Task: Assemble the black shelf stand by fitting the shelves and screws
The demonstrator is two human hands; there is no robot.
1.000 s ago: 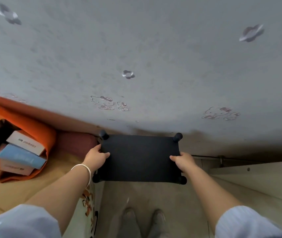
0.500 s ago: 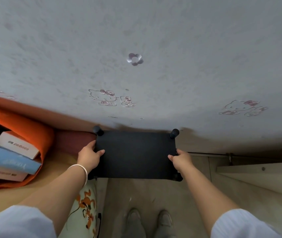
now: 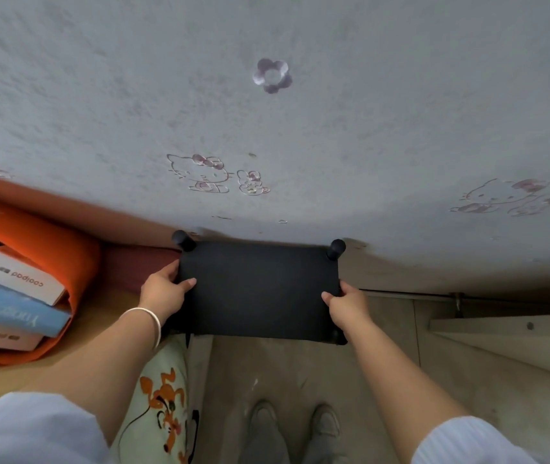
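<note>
Both hands on the stand (image 3: 260, 291) at frame centre, against the wall (image 3: 267, 128): left hand (image 3: 163, 293) grips its left edge, right hand (image 3: 347, 304) its right, thumbs on top. Looks like final placing, assy seems done. Next: set it square, let go.

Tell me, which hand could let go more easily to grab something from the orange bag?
Probably the left hand. It holds the left edge of the black shelf stand, and the orange bag with its boxes lies on that same side. The right hand has its grip on the far edge, away from the bag.
</note>
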